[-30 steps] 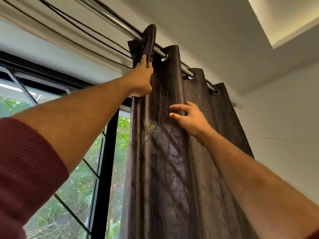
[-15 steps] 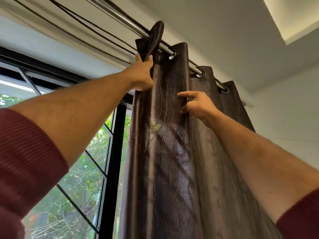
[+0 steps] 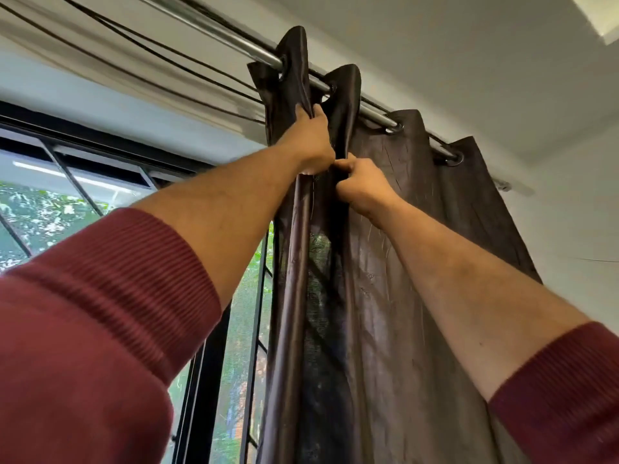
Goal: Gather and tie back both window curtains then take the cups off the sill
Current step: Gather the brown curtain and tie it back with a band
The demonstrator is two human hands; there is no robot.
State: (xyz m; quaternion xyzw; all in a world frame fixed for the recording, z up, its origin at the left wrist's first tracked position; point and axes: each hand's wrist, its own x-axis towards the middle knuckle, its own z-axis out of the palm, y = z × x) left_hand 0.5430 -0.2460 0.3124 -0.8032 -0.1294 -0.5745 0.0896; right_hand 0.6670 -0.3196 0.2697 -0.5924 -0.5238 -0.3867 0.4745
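The dark brown eyelet curtain [image 3: 418, 262] hangs from the chrome curtain rod [image 3: 214, 30], bunched into folds at the rod's right portion. Left of the curtain, the black-framed window [image 3: 207, 380] shows green foliage outside. The left hand [image 3: 306, 142], raised just below the rod, grips the curtain's leading fold, fingers curled round the fabric. The right hand [image 3: 363, 185], touching the left hand from below, pinches the adjacent fold. Both forearms emerge from maroon ribbed sleeves [image 3: 100, 313].

One curtain [image 3: 418, 262], one rod [image 3: 214, 31], two hands, four visible eyelets.
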